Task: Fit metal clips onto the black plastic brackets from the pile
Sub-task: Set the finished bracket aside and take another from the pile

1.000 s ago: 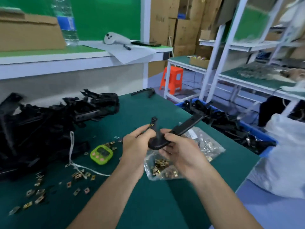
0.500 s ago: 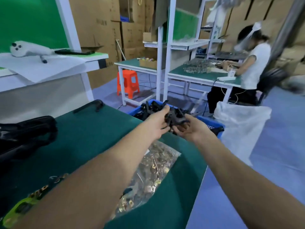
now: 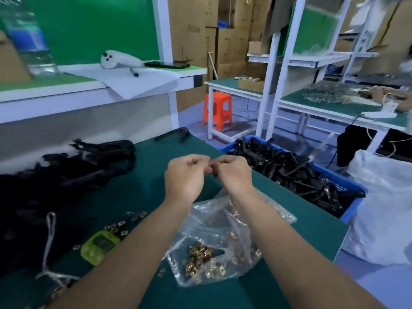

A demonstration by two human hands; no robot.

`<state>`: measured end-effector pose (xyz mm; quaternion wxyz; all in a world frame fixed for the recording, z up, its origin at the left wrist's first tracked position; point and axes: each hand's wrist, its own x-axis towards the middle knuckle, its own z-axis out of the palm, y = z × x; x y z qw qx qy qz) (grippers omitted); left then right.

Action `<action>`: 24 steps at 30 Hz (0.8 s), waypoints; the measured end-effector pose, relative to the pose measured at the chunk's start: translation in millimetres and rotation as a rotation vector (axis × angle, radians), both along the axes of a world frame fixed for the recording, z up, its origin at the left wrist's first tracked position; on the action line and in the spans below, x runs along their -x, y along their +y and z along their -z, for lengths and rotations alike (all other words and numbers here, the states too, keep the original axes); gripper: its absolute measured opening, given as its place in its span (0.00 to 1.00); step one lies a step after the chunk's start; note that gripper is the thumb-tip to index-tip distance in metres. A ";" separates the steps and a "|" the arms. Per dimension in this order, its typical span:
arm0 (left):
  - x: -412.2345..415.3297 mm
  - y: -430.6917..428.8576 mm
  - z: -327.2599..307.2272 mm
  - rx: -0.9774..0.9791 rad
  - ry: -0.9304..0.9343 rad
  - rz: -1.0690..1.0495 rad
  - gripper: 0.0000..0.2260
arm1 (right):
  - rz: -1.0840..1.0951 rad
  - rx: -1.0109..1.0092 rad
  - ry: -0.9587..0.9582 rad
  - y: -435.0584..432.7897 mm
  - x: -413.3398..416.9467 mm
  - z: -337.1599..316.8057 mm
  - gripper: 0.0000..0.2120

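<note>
My left hand (image 3: 185, 175) and my right hand (image 3: 234, 172) hover side by side over the green table (image 3: 296, 210), fingers curled, knuckles nearly touching. No object shows between the fingers. Below them lies a clear plastic bag of brass-coloured metal clips (image 3: 211, 248). A pile of black plastic brackets (image 3: 55, 175) covers the table's left side. Loose clips (image 3: 116, 226) lie scattered near it.
A blue bin (image 3: 356, 190) full of black brackets (image 3: 289, 170) stands off the table's right edge, with a white sack (image 3: 383, 208) beside it. A green timer (image 3: 100, 244) with a white cord lies left of my forearm. One bracket (image 3: 174, 134) rests at the far edge.
Both hands carried a black bracket out over the blue bin and came back over the table without it. The view swung right, then back left.
</note>
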<state>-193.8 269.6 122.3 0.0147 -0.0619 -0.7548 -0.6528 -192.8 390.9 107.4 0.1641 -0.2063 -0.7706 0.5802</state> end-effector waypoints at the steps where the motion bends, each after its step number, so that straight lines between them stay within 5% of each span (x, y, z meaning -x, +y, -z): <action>1: -2.2 -16.8 -2.5 0.002 0.024 -0.032 0.11 | -0.063 -0.025 0.005 -20.0 2.2 -3.0 0.10; 12: -59.0 -218.3 47.1 0.077 -0.031 -0.606 0.17 | -0.655 -0.178 -0.070 -215.8 15.1 29.0 0.11; 17: -105.5 -289.1 84.3 0.295 -0.091 -0.833 0.10 | -0.811 -0.418 -0.123 -274.1 25.4 45.1 0.25; 24: -118.6 -311.2 123.1 0.831 -0.059 -0.465 0.16 | -1.017 -0.625 -0.242 -324.2 42.1 54.7 0.31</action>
